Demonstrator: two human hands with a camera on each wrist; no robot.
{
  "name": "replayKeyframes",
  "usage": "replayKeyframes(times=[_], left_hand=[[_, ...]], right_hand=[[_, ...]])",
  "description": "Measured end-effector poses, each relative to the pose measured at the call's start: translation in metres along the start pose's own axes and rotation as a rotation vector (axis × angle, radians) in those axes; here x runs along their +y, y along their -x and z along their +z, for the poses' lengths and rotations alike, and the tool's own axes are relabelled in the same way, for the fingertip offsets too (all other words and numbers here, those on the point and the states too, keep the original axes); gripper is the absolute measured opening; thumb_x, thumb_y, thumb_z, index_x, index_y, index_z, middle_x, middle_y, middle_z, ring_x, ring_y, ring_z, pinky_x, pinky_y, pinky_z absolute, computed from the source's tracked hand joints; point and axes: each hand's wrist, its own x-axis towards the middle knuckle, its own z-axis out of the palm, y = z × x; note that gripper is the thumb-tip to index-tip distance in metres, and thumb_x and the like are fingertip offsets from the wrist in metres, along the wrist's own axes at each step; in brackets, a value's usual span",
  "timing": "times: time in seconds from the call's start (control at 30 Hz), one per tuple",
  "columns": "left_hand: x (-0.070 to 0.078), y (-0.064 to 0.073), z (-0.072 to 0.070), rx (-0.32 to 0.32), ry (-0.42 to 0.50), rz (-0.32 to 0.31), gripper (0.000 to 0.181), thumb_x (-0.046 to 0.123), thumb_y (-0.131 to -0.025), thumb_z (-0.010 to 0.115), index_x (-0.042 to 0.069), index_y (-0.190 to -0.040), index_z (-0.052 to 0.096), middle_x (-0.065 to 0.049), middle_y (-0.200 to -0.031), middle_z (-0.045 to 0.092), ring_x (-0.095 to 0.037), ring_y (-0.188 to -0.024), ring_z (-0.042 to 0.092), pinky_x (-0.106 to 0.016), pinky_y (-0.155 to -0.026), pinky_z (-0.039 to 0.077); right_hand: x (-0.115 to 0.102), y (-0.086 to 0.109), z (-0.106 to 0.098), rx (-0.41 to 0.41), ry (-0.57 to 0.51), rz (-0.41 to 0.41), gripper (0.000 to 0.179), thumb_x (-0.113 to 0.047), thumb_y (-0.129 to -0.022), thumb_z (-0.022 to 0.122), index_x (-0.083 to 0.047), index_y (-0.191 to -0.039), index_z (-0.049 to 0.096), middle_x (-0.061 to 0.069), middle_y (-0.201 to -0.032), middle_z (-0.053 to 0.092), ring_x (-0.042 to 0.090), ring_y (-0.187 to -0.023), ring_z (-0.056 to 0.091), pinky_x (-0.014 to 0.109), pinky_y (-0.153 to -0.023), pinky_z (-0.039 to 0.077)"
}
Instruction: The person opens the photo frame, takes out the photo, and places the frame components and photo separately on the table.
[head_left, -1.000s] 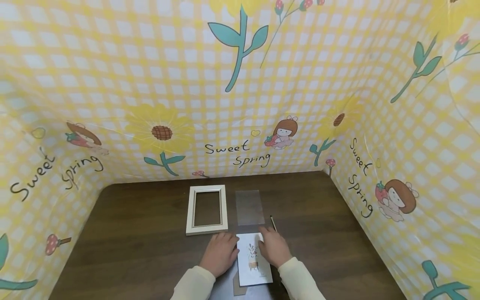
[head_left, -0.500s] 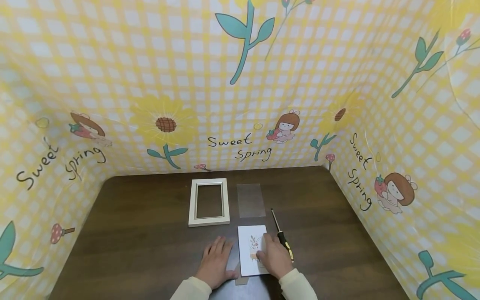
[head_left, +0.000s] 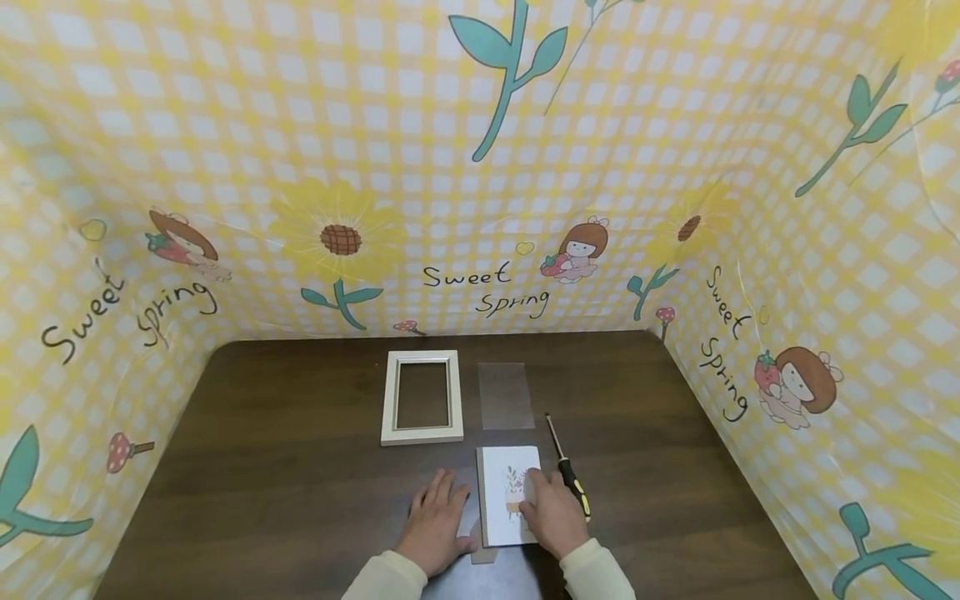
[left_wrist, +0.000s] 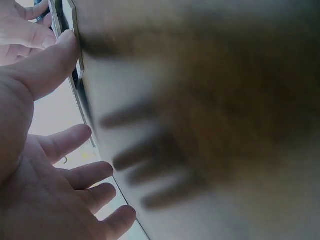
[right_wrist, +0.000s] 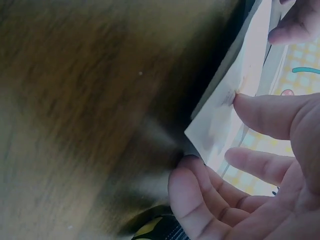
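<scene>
A white card [head_left: 501,497] printed with a potted plant lies on a backing board [head_left: 481,508], whose left edge shows as a grey strip. My right hand [head_left: 557,513] pinches the card's right side. In the right wrist view the thumb rests on the face of the card [right_wrist: 220,117], with the fingers at its edge and underside. My left hand [head_left: 435,527] lies on the table left of the board, fingers spread. In the left wrist view its thumb [left_wrist: 55,62] touches the board's edge. A brown flap [head_left: 483,556] sticks out at the board's lower left.
A cream picture frame [head_left: 393,400] lies at the back, with a clear sheet [head_left: 506,397] to its right. A black and yellow screwdriver [head_left: 573,483] lies right of my right hand. Patterned cloth walls [head_left: 480,208] stand around the dark wooden table [head_left: 262,467].
My left hand has left the card's left edge and settled on the table. My right hand has slid down the card's right side. The card has shifted right, baring a strip of board.
</scene>
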Motion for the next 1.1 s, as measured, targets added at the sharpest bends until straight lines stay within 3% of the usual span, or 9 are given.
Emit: replayKeyframes(times=[0.27, 0.53, 0.73, 0.9, 1.1], left_hand=[[-0.005, 0.006, -0.004, -0.038, 0.001, -0.005, 0.076, 0.028, -0.075, 0.089, 0.002, -0.137, 0.055, -0.032, -0.146, 0.041, -0.050, -0.139, 0.032, -0.068, -0.104, 0.029], [-0.003, 0.019, -0.013, 0.001, -0.028, 0.032, 0.073, 0.023, -0.073, 0.089, 0.013, -0.138, 0.057, -0.031, -0.143, 0.045, -0.051, -0.137, 0.035, -0.068, -0.100, 0.033], [-0.006, 0.029, -0.019, -0.051, -0.036, 0.012, 0.062, 0.021, -0.076, 0.087, 0.019, -0.134, 0.065, -0.028, -0.146, 0.045, -0.051, -0.139, 0.033, -0.068, -0.100, 0.032], [-0.014, 0.038, -0.023, -0.090, -0.011, -0.017, 0.060, 0.020, -0.077, 0.085, 0.019, -0.134, 0.065, -0.027, -0.147, 0.044, -0.051, -0.139, 0.033, -0.069, -0.100, 0.031], [-0.023, 0.049, -0.027, -0.069, -0.011, -0.002, 0.062, 0.018, -0.074, 0.086, 0.021, -0.133, 0.066, -0.025, -0.145, 0.047, -0.050, -0.137, 0.036, -0.070, -0.098, 0.032]], right_hand=[[0.002, 0.002, 0.004, 0.041, 0.018, -0.024, 0.039, -0.012, -0.078, 0.084, -0.005, -0.112, 0.066, 0.012, -0.083, 0.056, 0.026, -0.061, 0.058, 0.041, -0.054, 0.047], [0.009, 0.001, 0.000, 0.071, 0.054, -0.032, 0.028, -0.010, -0.077, 0.084, -0.007, -0.097, 0.064, 0.011, -0.079, 0.054, 0.024, -0.058, 0.056, 0.041, -0.051, 0.046], [0.010, 0.002, -0.002, 0.124, 0.130, -0.076, 0.022, -0.009, -0.075, 0.082, -0.008, -0.086, 0.063, 0.012, -0.076, 0.053, 0.025, -0.053, 0.054, 0.041, -0.046, 0.044], [0.011, 0.003, 0.004, 0.157, 0.210, -0.073, 0.018, -0.009, -0.075, 0.081, -0.009, -0.082, 0.065, 0.015, -0.077, 0.054, 0.028, -0.056, 0.055, 0.042, -0.044, 0.045], [0.007, 0.005, 0.001, 0.147, 0.246, -0.026, 0.016, -0.008, -0.076, 0.081, -0.007, -0.084, 0.066, 0.018, -0.080, 0.053, 0.031, -0.062, 0.057, 0.045, -0.047, 0.048]])
